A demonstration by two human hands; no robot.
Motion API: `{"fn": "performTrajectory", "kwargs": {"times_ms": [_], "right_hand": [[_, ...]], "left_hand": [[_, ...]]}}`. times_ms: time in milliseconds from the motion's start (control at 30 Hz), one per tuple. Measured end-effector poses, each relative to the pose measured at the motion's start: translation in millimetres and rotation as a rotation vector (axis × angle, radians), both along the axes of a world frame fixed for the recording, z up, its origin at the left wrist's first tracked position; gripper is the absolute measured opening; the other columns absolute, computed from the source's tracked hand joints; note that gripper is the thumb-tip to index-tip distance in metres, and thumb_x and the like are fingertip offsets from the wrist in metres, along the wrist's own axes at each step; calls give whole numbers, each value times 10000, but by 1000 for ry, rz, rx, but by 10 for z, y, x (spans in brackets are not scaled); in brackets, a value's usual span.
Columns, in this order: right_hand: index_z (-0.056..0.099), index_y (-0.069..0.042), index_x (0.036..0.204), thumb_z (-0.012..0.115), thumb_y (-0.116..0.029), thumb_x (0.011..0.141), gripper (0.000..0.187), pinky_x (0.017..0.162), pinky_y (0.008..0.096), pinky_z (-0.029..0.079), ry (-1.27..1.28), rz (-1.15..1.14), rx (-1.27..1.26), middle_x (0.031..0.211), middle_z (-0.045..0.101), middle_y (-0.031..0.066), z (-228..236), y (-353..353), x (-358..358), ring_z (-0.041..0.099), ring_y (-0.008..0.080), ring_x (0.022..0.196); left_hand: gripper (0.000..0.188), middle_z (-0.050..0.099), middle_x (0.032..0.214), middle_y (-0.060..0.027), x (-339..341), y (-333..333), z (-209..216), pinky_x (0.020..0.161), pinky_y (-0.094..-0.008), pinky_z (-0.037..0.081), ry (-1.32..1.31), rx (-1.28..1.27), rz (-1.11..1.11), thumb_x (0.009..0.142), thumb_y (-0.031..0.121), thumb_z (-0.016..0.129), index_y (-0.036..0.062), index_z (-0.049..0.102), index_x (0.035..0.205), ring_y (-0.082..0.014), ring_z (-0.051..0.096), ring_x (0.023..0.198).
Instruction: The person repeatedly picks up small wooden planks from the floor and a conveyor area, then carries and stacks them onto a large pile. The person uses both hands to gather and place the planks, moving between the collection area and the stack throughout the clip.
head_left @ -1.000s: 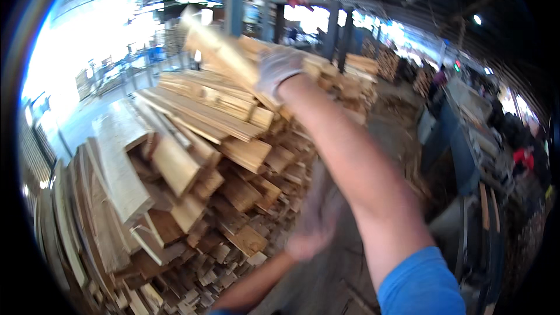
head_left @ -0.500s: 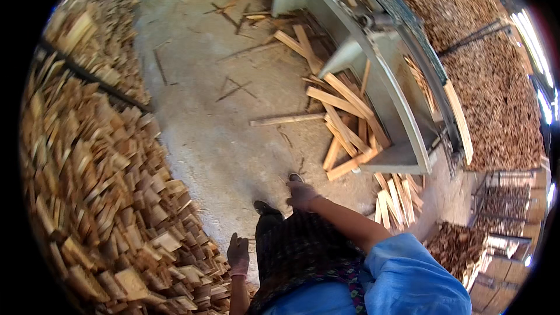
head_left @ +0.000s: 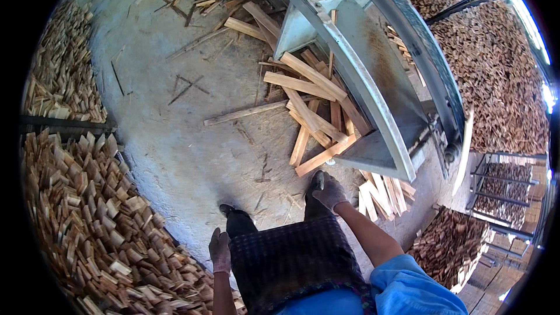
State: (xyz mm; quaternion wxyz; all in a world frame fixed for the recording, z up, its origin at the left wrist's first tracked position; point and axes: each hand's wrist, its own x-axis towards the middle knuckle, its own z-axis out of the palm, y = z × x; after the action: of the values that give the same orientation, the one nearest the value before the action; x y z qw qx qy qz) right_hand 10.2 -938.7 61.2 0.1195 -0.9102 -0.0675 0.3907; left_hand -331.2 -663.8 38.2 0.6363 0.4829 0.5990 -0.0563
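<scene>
Both my hands wear thin greyish gloves and hold nothing that I can see. My left hand (head_left: 220, 252) hangs low beside my left leg, fingers stretched out, nearest the long stack of wood pieces (head_left: 111, 221) on the left. In front of my right leg, my right hand (head_left: 330, 192) hangs with its fingers loosely extended, overlapping my shoe in the picture. Just beyond it, loose wooden slats (head_left: 318, 87) lie criss-crossed on the floor against a metal machine frame (head_left: 373, 76). More short slats (head_left: 379, 195) lie to the right of that hand.
Thin sticks (head_left: 189, 88) and a longer slat (head_left: 245, 112) lie on the concrete floor (head_left: 169, 151) ahead. Tall walls of stacked wood (head_left: 496, 76) rise behind the machine. A lower wood stack (head_left: 452, 245) stands at the right, near metal racks (head_left: 504, 192).
I have stepped forward and the view has shifted, so the machine and slats sit nearer and farther left. My right hand has swung from before my body out to the right.
</scene>
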Motion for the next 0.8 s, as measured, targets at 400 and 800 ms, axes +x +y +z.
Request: {"fn": "performTrajectory", "kwargs": {"times_ms": [400, 800], "right_hand": [[323, -23, 1478, 821, -343, 717, 964, 1027, 474, 455, -400, 293, -243, 1356, 537, 176, -1490, -233, 1786, 551, 351, 1246], [207, -30, 1566, 841, -477, 714, 1152, 1130, 560, 334, -632, 627, -524, 1533, 365, 253, -3574, -167, 3752, 394, 421, 1404]], "left_hand": [[529, 672, 1033, -79, 2023, -1281, -627, 815, -259, 497, -185, -277, -214, 971, 293, 652, -31, 541, 1374, -96, 611, 933], [954, 579, 1285, -135, 3859, -986, -3430, 962, -338, 473, -209, -647, -192, 852, 480, 765, -39, 344, 1533, -192, 563, 1136]]}}
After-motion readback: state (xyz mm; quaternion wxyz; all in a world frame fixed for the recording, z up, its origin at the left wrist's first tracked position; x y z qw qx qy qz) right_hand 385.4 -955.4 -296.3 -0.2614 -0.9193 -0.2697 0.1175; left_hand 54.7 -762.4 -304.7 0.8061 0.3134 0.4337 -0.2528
